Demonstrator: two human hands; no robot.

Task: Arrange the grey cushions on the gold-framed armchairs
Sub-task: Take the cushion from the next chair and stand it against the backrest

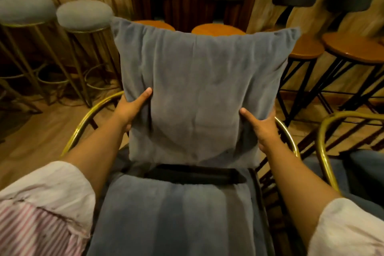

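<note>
A large grey cushion stands upright against the back of a gold-framed armchair right in front of me. My left hand grips the cushion's lower left edge, thumb on its front. On the lower right edge sits my right hand, held the same way. Below the cushion lies the chair's grey seat pad, with a dark gap between the two. The chair's backrest is hidden behind the cushion.
A second gold-framed armchair with grey padding stands at the right. Two grey-topped gold bar stools are at the back left. Several wooden-seat stools with black legs line the back and right. Wooden floor shows at the left.
</note>
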